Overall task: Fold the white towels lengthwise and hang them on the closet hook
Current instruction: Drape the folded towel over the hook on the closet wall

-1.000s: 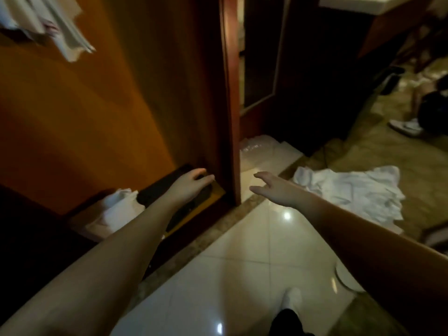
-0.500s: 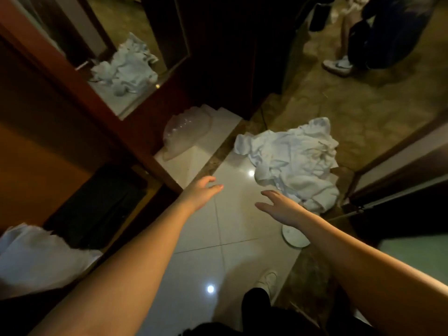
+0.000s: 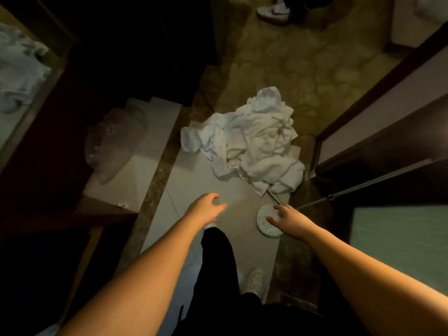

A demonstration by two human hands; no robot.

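My view has swung down off the closet since the earlier frames, and I now look straight at the floor (image 3: 194,190). The white towels (image 3: 249,144) lie crumpled there, ahead of both hands. My left hand (image 3: 206,207) and right hand (image 3: 288,218) reach out with loose fingers, each grip apart and empty, the right above a round drain cover (image 3: 265,220).

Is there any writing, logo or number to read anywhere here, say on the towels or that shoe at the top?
None can be read.
White towels: plain cloth, no label showing.
White shoe: a dark mark on its side, too blurred to read.
Round grate: only ridges.
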